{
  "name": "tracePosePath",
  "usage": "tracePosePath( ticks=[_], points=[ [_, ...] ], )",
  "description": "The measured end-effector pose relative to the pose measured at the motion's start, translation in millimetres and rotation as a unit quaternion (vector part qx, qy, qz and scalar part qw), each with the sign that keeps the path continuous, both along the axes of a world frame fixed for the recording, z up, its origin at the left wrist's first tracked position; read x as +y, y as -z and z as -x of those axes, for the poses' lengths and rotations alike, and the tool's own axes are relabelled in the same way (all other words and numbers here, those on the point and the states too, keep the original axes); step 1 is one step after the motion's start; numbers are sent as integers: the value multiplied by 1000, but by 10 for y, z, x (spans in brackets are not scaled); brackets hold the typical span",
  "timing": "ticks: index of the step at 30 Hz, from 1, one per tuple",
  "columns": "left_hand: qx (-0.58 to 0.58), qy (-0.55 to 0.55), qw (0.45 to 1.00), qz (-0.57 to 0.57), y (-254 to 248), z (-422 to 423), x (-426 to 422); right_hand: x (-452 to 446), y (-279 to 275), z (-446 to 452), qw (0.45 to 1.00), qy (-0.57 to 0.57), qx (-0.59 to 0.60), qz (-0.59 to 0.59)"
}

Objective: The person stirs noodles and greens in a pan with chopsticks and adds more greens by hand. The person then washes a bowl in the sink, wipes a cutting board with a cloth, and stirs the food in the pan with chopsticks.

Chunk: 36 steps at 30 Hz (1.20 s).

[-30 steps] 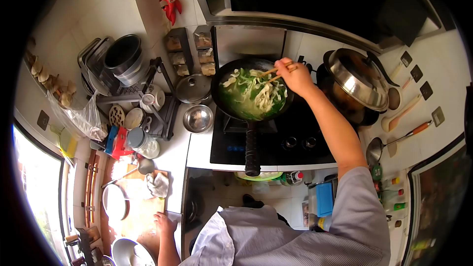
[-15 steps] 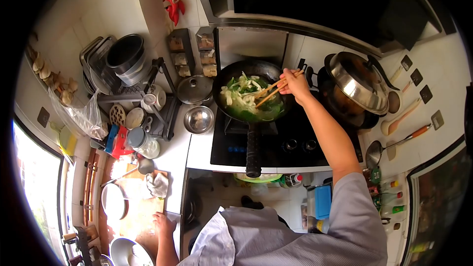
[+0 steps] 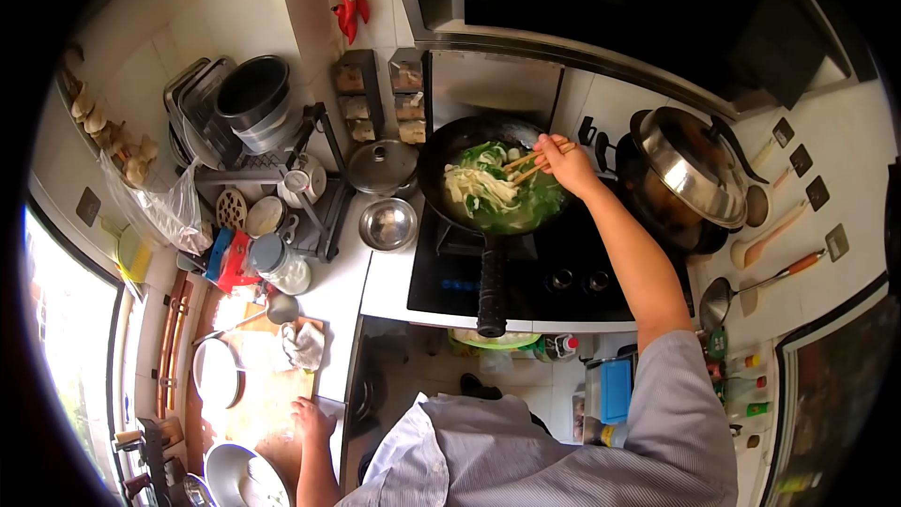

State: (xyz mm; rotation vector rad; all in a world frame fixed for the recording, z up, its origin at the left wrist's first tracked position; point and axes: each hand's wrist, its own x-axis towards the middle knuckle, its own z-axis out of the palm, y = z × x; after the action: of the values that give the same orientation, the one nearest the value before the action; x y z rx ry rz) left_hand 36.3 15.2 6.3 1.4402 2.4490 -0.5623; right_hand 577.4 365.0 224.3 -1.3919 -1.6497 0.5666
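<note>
My right hand (image 3: 566, 167) is closed around a pair of wooden chopsticks (image 3: 522, 172), whose tips are in the food in the black wok (image 3: 554, 131). In the wok, pale strips (image 3: 477, 183), perhaps mushrooms or noodles, lie among green leaves (image 3: 540, 205) in liquid. The wok sits on the black cooktop (image 3: 436, 272), its long dark handle (image 3: 491, 291) pointing toward me. At lower left, my left hand (image 3: 313, 420) rests at the edge of the wooden cutting board (image 3: 263, 366) with fingers loosely extended, holding nothing visible.
A lidded pot (image 3: 690, 169) stands right of the wok. On the left are a steel bowl (image 3: 388, 224), a lidded pan (image 3: 383, 167), a glass jar (image 3: 282, 265) and a dish rack (image 3: 328, 197). A ladle (image 3: 282, 308), crumpled cloth (image 3: 303, 345) and white bowl (image 3: 247, 481) lie nearby.
The chopsticks have shifted within the wok, their tips now deeper in the food. The pale strips are bunched differently. The whole view has moved slightly; my left hand stays at the board.
</note>
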Motion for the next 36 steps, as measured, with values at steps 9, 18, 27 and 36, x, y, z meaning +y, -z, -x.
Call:
tracePosePath(
  ticks=[9,18,27,36],
  points=[
    [-19,-3,1000,1,-48,-9,13,-242,-218,161,982,-94,150,64],
    [-14,-8,1000,-10,-71,-23,0,-336,-402,271,996,-49,70,19],
    [-9,12,1000,18,200,112,-23,-318,-513,211,990,-81,-23,113],
    [25,-3,999,-29,124,31,-20,-46,-910,105,996,-2,-92,-17]
  ],
)
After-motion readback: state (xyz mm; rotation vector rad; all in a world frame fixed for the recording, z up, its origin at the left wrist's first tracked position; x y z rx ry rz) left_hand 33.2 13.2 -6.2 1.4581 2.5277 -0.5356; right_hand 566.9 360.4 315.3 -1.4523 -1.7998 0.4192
